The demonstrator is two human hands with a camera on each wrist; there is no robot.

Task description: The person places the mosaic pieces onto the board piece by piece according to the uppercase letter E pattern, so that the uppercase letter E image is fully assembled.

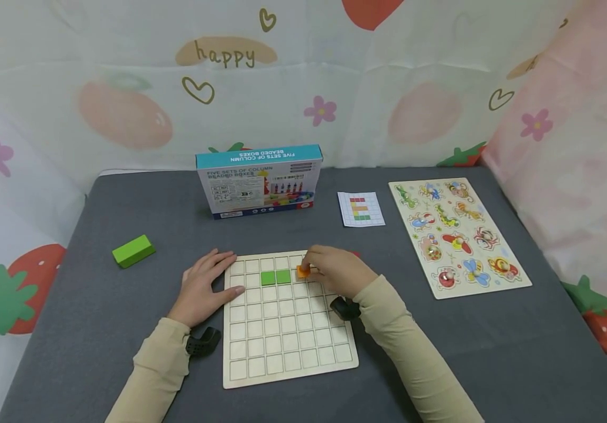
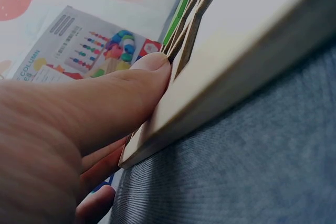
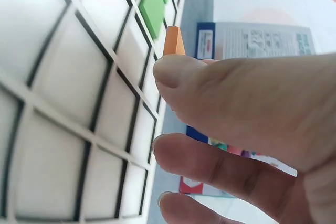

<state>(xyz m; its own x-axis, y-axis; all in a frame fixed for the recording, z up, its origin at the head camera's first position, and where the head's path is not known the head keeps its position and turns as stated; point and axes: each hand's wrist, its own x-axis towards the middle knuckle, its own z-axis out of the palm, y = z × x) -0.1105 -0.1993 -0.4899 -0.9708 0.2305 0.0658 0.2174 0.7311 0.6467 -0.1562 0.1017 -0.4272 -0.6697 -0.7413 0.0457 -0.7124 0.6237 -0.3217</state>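
A cream grid board (image 1: 282,329) with square cells lies on the table. Two green square tiles (image 1: 283,276) sit side by side in its second row from the far edge. My left hand (image 1: 203,289) rests at the board's left edge, its thumb (image 2: 149,72) on the rim and the other fingers extended. Over the far right part of the board, my right hand (image 1: 337,270) pinches an orange tile (image 3: 174,43) between thumb and fingertips. The tile stands tilted up in the right wrist view, close over the grid. Part of the far right cells is hidden under this hand.
A cardboard box (image 1: 261,182) stands behind the board. To its right lies a small card (image 1: 361,209) with a coloured grid pattern. An insect puzzle board (image 1: 459,238) lies at right, a green block (image 1: 133,251) at left. Something red (image 1: 356,254) peeks out behind my right hand.
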